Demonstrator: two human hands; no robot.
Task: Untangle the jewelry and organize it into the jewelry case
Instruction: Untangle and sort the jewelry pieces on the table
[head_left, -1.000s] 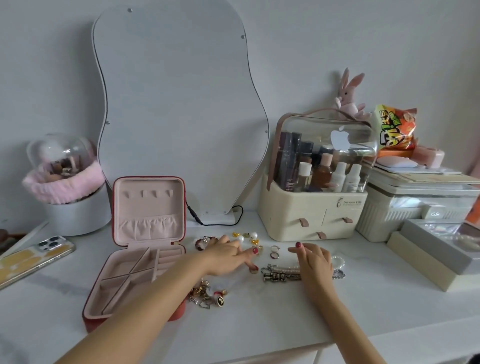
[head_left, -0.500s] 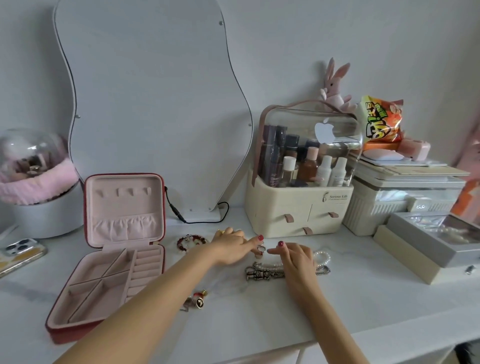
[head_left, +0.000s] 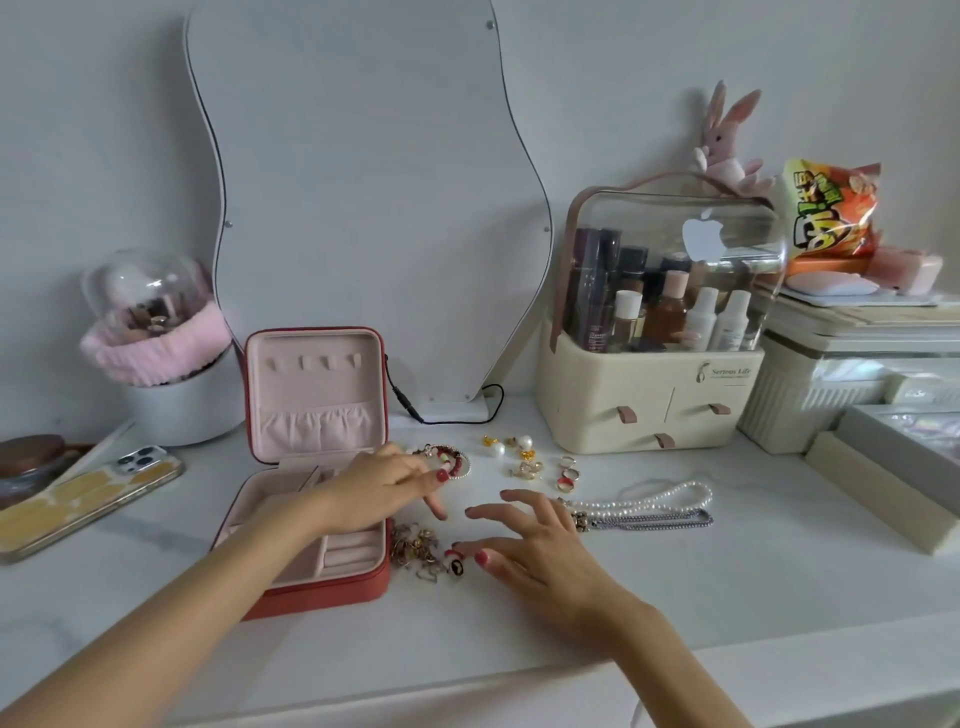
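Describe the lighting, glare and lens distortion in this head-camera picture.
Head view: soft, even light with faint shadows on the white table; glare on the clear organiser lid; wide-angle lens bows the table's front edge; slight blur on the left hand.

I see jewelry case (head_left: 332, 597) left of fingers: coral-red shell, pale pink lining. Bracelet (head_left: 451, 460) beyond left hand's fingers (head_left: 434, 480): dark red, white beads, gold wire. Nails on both hands painted red. Tangle (head_left: 418, 553) just left of right hand's fingers (head_left: 485, 545): gold, bit of red and black. Right of those fingers, necklaces (head_left: 660, 506): white pearls, dark silver chain. Earrings (head_left: 511, 447) beyond: gold with white pearls. Bench (head_left: 727, 597) white. Phone (head_left: 88, 501) far left: yellow blotch pattern. Snack bag (head_left: 831, 213) far right: orange, yellow.
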